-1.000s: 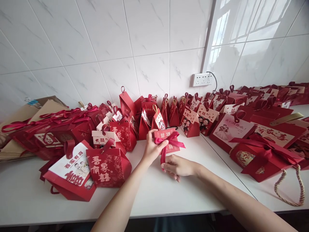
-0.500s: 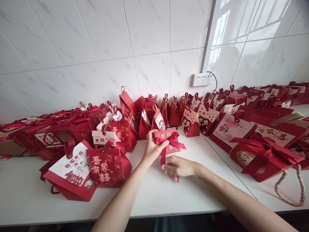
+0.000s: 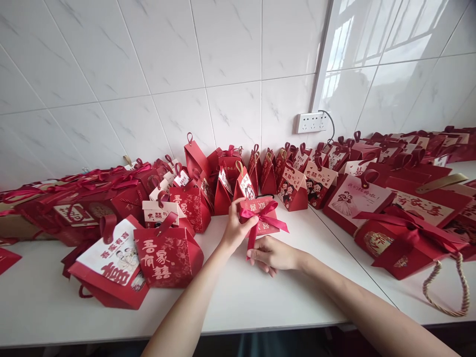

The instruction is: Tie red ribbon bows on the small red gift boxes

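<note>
A small red gift box (image 3: 268, 227) with pale Chinese characters is in front of me, near the middle of the white table (image 3: 238, 307). A dark pink ribbon (image 3: 263, 215) is tied in a bow across its top. My left hand (image 3: 238, 225) grips the box from its left side, the thumb resting at the bow's knot. Just below the box, my right hand (image 3: 269, 255) is closed, pinching the ribbon tail that hangs toward me. The box's left side is partly hidden behind my left fingers.
Two red gift boxes with paper handles, one floral (image 3: 169, 258) and one white-fronted (image 3: 113, 265), stand at left. Many more red boxes line the tiled wall. A ribboned box (image 3: 409, 243) with a rope handle (image 3: 464, 285) is at right. A power strip (image 3: 311, 122) hangs on the wall.
The box in my hands has shifted very slightly, and my right hand has moved up a little with the ribbon tail. A red corner of something has appeared at the far left edge.
</note>
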Tool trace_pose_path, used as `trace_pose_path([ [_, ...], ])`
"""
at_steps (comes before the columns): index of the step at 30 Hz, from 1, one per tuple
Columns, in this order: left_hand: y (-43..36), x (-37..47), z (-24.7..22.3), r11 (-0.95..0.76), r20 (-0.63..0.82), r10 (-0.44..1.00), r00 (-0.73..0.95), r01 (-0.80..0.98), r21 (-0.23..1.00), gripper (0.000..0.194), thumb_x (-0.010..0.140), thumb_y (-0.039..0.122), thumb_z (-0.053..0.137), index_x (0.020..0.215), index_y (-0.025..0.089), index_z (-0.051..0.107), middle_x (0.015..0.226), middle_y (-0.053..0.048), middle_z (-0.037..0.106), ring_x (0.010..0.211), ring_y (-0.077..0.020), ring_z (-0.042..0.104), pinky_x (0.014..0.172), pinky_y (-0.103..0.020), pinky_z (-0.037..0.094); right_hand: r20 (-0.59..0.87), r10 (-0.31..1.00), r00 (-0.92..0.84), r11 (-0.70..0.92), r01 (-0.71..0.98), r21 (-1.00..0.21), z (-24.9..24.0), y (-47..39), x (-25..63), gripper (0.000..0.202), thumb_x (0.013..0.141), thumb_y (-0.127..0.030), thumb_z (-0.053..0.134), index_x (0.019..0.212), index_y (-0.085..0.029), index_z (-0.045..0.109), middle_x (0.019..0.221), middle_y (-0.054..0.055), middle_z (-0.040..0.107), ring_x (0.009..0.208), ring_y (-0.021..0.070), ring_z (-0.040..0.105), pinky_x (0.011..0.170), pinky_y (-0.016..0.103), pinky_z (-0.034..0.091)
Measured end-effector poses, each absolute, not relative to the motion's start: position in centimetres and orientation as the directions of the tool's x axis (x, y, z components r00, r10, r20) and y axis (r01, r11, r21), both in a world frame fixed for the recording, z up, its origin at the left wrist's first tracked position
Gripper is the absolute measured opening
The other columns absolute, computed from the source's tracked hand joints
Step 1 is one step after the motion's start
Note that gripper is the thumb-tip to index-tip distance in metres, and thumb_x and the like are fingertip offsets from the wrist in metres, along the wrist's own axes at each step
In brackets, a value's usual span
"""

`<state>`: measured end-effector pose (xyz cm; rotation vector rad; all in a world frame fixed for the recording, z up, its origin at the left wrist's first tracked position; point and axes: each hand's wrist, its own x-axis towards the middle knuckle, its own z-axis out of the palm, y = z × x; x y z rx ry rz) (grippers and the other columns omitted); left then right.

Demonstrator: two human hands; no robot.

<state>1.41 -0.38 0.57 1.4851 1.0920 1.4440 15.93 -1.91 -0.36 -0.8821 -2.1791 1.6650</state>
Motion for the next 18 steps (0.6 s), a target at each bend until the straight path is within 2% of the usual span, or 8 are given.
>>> trace_pose_path([
  [8, -0.05, 1.47, 0.02, -0.379, 0.383, 0.922, -0.051, 0.076, 0.922, 0.05, 0.064, 0.023, 0.069, 0.11, 0.024, 0.048, 0.115, -0.006, 0.051, 0.101, -0.0199, 0.055, 0.093, -0.036, 0.043, -0.128, 0.575, -0.808, 0.139, 0.251, -0.958, -0.21, -1.98, 16.03, 0.045, 0.08, -0.06, 0.055, 0.069, -0.016, 0.053, 0.045, -0.008, 0.047, 0.03, 0.0046, 0.04, 0.034, 0.019, 0.038],
  [14, -0.32, 1.54, 0.37, -0.345, 0.351, 0.935, -0.048, 0.097, 0.934, 0.047, 0.068, 0.025, 0.066, 0.111, 0.024, 0.046, 0.12, -0.006, 0.048, 0.105, -0.0203, 0.054, 0.095, -0.036, 0.042, -0.15, 0.542, -0.827, 0.069, 0.221, -0.973, 0.01, -2.05, 16.34, 0.047, 0.077, -0.061, 0.058, 0.067, -0.016, 0.052, 0.043, -0.008, 0.047, 0.029, 0.0046, 0.04, 0.034, 0.018, 0.037],
  [18, -0.33, 1.49, 0.59, -0.32, 0.326, 0.944, -0.042, 0.106, 0.941, 0.046, 0.07, 0.025, 0.066, 0.111, 0.024, 0.046, 0.116, -0.006, 0.051, 0.105, -0.0204, 0.054, 0.096, -0.037, 0.041, -0.129, 0.516, -0.847, 0.023, 0.164, -0.986, 0.02, -2.06, 16.29, 0.047, 0.075, -0.061, 0.06, 0.064, -0.015, 0.053, 0.04, -0.008, 0.047, 0.028, 0.0047, 0.041, 0.035, 0.018, 0.036],
])
